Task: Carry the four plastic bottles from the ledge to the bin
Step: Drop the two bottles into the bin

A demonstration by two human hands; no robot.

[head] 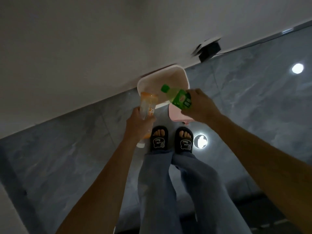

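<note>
The green bottle [177, 97] lies nearly on its side in the air over the near rim of the bin [143, 81], its long axis running from lower right to upper left, with the green cap [165, 88] leading and pointing up-left over the bin's open mouth. Its green label faces the camera, and pale yellowish liquid or clear plastic shows between label and cap. The right hand [198, 105] grips it at the base end, fingers curled tight around the label so that only the front half of the bottle sticks out beyond them. Just to the left, the orange bottle [148, 107] is held with its long axis steeper, running from the lower part of the frame up toward the bin; one end reaches the bin's left front rim, and its white cap [140, 144] shows below the hand, so it points cap-down toward the floor. The left hand [138, 124] is wrapped closed around its middle. The two bottles are near each other but apart. The bin is pale pink and stands against the white wall [84, 48], with its pink lid [175, 114] showing under the right hand. Below the hands stand two feet in black slippers [158, 139] on the glossy grey tiled floor [253, 98], which reflects ceiling lights.
</note>
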